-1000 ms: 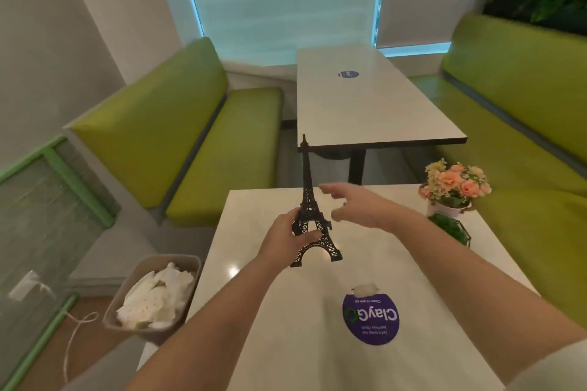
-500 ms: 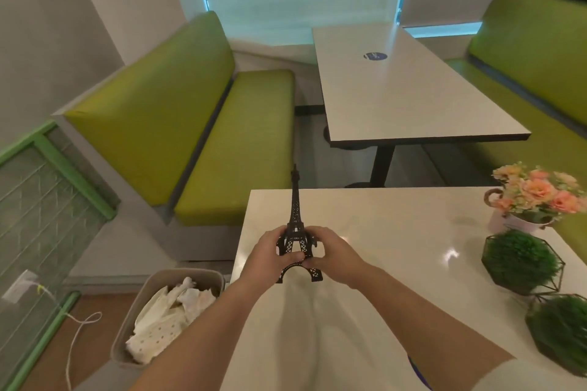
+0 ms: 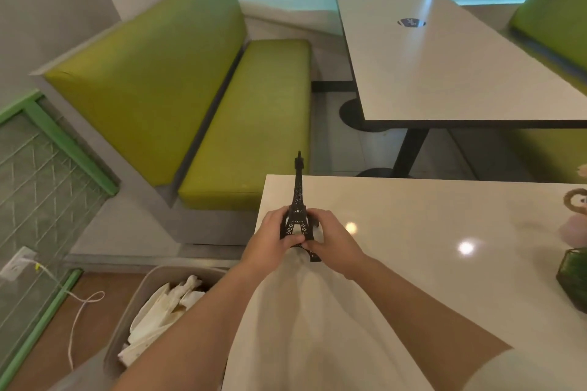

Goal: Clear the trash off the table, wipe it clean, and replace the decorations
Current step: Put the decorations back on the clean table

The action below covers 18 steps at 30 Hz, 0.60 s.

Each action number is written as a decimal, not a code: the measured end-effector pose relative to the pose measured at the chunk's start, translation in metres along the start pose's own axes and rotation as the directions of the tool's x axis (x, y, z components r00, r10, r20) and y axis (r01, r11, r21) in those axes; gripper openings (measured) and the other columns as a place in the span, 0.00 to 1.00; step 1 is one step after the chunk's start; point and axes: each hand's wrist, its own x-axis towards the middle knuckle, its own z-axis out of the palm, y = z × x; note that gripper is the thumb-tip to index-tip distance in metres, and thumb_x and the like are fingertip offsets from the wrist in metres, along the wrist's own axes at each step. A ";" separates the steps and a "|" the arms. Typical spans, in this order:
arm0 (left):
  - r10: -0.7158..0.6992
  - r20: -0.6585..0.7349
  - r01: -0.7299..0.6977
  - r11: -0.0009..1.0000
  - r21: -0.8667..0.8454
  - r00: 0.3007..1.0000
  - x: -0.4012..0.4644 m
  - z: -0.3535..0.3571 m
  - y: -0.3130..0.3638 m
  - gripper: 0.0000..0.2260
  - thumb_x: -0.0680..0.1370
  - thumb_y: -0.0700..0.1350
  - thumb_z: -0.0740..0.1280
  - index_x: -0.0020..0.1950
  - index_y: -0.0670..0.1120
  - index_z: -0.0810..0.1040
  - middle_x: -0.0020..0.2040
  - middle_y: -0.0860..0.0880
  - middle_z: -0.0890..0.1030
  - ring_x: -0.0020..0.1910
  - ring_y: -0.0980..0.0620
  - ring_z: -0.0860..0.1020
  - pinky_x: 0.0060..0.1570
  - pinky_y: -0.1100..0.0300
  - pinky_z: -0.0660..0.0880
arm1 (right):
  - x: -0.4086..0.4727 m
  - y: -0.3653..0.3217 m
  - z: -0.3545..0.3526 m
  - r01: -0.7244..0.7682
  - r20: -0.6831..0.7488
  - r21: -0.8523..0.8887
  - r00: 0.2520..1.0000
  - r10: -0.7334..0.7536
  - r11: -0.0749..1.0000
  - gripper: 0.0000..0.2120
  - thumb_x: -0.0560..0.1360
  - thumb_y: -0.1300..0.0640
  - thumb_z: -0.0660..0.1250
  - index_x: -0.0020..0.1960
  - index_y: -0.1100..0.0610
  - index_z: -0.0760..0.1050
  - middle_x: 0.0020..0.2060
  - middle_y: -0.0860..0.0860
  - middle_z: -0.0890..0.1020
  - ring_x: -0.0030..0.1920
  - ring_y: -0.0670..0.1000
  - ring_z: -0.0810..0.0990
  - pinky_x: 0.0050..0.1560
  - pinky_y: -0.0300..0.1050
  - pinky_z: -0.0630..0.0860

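A small black Eiffel Tower model (image 3: 297, 197) stands upright near the far left corner of the white table (image 3: 413, 225). My left hand (image 3: 270, 240) grips its base from the left. My right hand (image 3: 330, 240) grips the base from the right. Their thumbs meet in front of the tower's legs, and one foot shows below my right hand. At the right edge sit a blurred pink flower pot (image 3: 576, 225) and a green plant in a wire holder (image 3: 575, 279).
A grey bin (image 3: 133, 305) with crumpled white paper stands on the floor left of the table. A green bench (image 3: 247, 124) is beyond it. A second white table (image 3: 444, 57) stands ahead. A white cable (image 3: 79, 311) lies on the floor.
My right hand joined the left on the tower's base. Both carried the tower toward the table's far left corner, and the view swung left, so the plants slid to the right edge.
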 end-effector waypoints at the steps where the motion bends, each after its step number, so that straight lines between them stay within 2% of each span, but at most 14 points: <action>1: 0.002 -0.001 -0.002 1.000 -0.008 1.000 0.001 -0.001 0.000 0.24 0.76 0.46 0.71 0.69 0.58 0.68 0.63 0.58 0.71 0.58 0.63 0.71 0.55 0.60 0.68 | 0.001 0.000 0.000 0.012 -0.019 -0.008 1.000 -0.012 1.000 0.26 0.72 0.64 0.71 0.68 0.51 0.69 0.62 0.47 0.73 0.62 0.47 0.72 0.64 0.42 0.69; 5: 0.010 -0.003 -0.010 0.999 -0.053 1.000 0.010 -0.001 -0.005 0.23 0.76 0.43 0.71 0.64 0.61 0.68 0.61 0.59 0.71 0.60 0.62 0.72 0.56 0.62 0.68 | 0.011 0.006 0.007 0.026 -0.051 -0.020 0.998 -0.027 0.999 0.27 0.73 0.62 0.72 0.68 0.50 0.69 0.63 0.47 0.73 0.64 0.48 0.72 0.65 0.43 0.69; 8: -0.001 0.002 0.001 0.996 -0.089 1.000 0.012 0.001 -0.010 0.24 0.75 0.42 0.72 0.67 0.57 0.68 0.62 0.59 0.73 0.63 0.61 0.72 0.55 0.68 0.67 | 0.014 0.009 0.007 0.008 -0.048 -0.021 0.999 -0.009 1.000 0.29 0.73 0.60 0.73 0.71 0.50 0.67 0.65 0.47 0.72 0.66 0.49 0.71 0.68 0.47 0.69; 10: -0.043 -0.022 0.040 0.989 -0.141 0.999 0.013 0.001 -0.017 0.31 0.74 0.44 0.74 0.73 0.55 0.65 0.66 0.62 0.70 0.66 0.60 0.70 0.61 0.64 0.69 | 0.016 0.013 0.006 -0.017 -0.023 -0.051 1.000 0.016 0.999 0.35 0.73 0.57 0.73 0.75 0.50 0.62 0.68 0.48 0.70 0.69 0.49 0.68 0.70 0.49 0.66; 12: -0.107 -0.072 0.098 0.988 -0.121 0.992 0.009 0.001 -0.022 0.35 0.73 0.47 0.74 0.76 0.53 0.61 0.66 0.61 0.67 0.64 0.57 0.71 0.62 0.55 0.71 | 0.017 0.020 0.005 -0.049 -0.001 -0.095 0.999 0.049 0.994 0.39 0.73 0.55 0.73 0.77 0.51 0.57 0.71 0.47 0.66 0.71 0.49 0.64 0.72 0.47 0.63; 13: -0.121 -0.108 0.114 0.991 -0.071 0.987 0.007 0.001 -0.024 0.34 0.74 0.48 0.74 0.76 0.52 0.62 0.64 0.59 0.68 0.62 0.56 0.73 0.59 0.55 0.73 | 0.017 0.025 0.004 -0.055 0.005 -0.114 0.998 0.056 0.992 0.39 0.73 0.54 0.74 0.78 0.51 0.57 0.72 0.47 0.66 0.72 0.49 0.64 0.72 0.47 0.62; 15: -0.105 -0.163 0.108 0.994 0.009 0.981 0.004 0.002 -0.027 0.28 0.75 0.48 0.73 0.73 0.53 0.68 0.60 0.57 0.72 0.53 0.57 0.76 0.49 0.62 0.75 | 0.019 0.032 0.004 -0.055 0.018 -0.136 0.998 0.058 0.989 0.38 0.72 0.52 0.74 0.77 0.48 0.59 0.72 0.46 0.67 0.71 0.49 0.65 0.71 0.48 0.63; 17: -0.085 -0.199 0.091 0.996 0.022 0.976 0.003 0.003 -0.029 0.22 0.75 0.47 0.72 0.69 0.54 0.74 0.54 0.57 0.77 0.46 0.61 0.78 0.40 0.68 0.72 | 0.023 0.035 0.006 -0.046 0.016 -0.136 0.999 0.048 0.990 0.35 0.72 0.52 0.73 0.75 0.46 0.62 0.70 0.45 0.69 0.69 0.49 0.66 0.71 0.49 0.64; 18: -0.085 -0.213 0.091 0.996 0.018 0.973 0.004 0.003 -0.028 0.21 0.76 0.46 0.72 0.68 0.55 0.75 0.52 0.56 0.78 0.45 0.61 0.78 0.40 0.68 0.72 | 0.024 0.034 0.005 -0.042 0.016 -0.139 0.999 0.045 0.989 0.35 0.72 0.52 0.73 0.75 0.45 0.62 0.70 0.45 0.69 0.69 0.49 0.66 0.71 0.49 0.64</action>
